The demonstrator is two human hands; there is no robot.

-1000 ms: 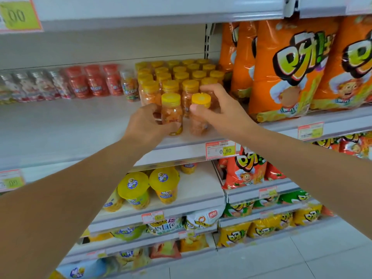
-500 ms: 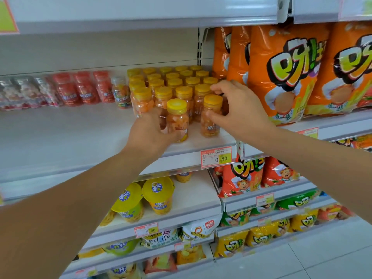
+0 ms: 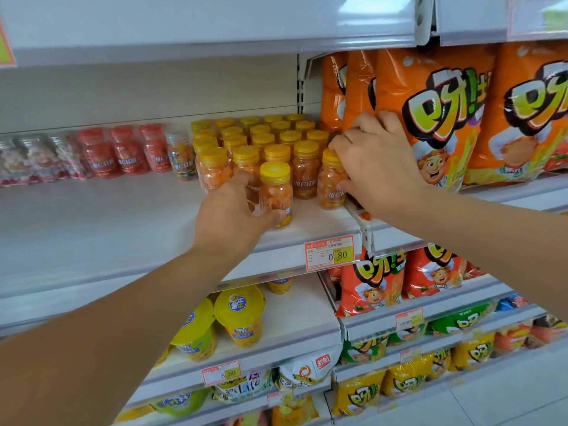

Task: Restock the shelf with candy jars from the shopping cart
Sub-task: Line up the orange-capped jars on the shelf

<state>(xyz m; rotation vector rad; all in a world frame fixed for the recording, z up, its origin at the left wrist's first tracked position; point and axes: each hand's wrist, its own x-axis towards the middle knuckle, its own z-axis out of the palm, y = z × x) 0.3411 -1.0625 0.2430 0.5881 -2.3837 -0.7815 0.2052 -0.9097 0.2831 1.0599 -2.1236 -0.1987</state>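
Observation:
A block of several orange candy jars with yellow lids (image 3: 270,139) stands on the white shelf (image 3: 123,229). My left hand (image 3: 233,213) grips one such jar (image 3: 276,192) upright on the shelf, in front of the block. My right hand (image 3: 375,161) holds another jar (image 3: 332,186) at the block's front right corner, fingers over its lid and side. The shopping cart is out of view.
Red-lidded jars (image 3: 123,152) and clear packs line the shelf's back left. Large orange snack bags (image 3: 445,118) stand right of the jars, touching my right hand. A price tag (image 3: 329,253) hangs on the shelf edge. Lower shelves hold yellow cups (image 3: 239,315) and snack bags.
Both hands have pushed their jars further onto the shelf. The right jar now stands at the block's front right corner; the left jar rests just in front of the block.

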